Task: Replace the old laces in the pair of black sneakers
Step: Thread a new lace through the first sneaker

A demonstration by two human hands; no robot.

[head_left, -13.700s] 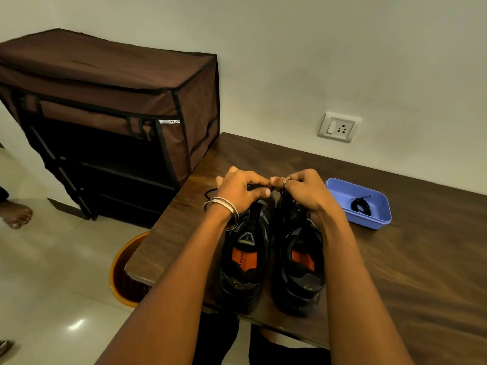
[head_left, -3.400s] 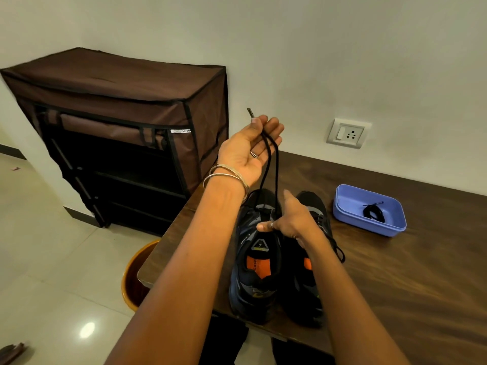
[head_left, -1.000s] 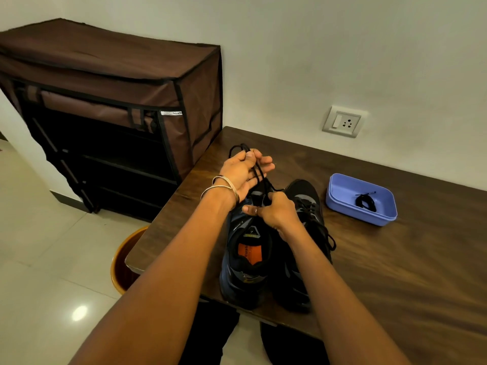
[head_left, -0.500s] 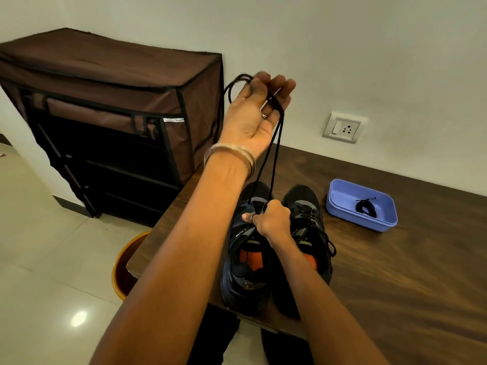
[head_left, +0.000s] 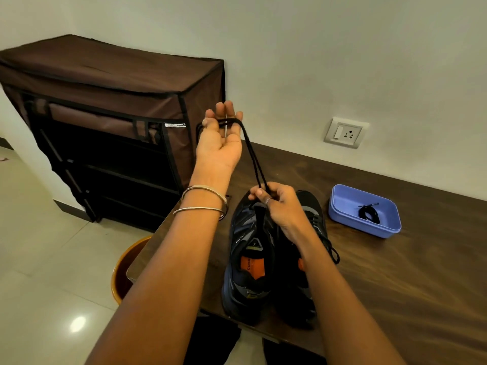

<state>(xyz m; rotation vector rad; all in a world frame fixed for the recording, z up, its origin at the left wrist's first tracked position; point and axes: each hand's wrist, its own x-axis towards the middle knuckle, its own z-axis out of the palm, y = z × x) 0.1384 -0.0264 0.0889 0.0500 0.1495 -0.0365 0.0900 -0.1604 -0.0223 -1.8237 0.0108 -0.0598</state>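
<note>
Two black sneakers stand side by side near the front edge of the wooden table [head_left: 395, 272]. The left sneaker [head_left: 247, 262] has orange insole patches and no lace in its eyelets. The right sneaker [head_left: 313, 233] is still laced and partly hidden by my right arm. A black lace [head_left: 253, 154] is wound in loops around the spread fingers of my raised left hand [head_left: 220, 143]. Two strands run down from it to my right hand [head_left: 279, 206], which pinches them just above the left sneaker's tongue.
A blue plastic tray [head_left: 342, 206] at the right holds a coiled black lace [head_left: 369, 213]. A brown fabric shoe rack [head_left: 110, 101] stands left of the table. An orange bucket [head_left: 123, 272] sits on the floor under the table's left corner. A wall socket [head_left: 344, 133] is behind.
My left hand has come down a little and opened its palm toward me, with the lace still looped around its fingers. My right hand stays pinched on the strands above the left sneaker.
</note>
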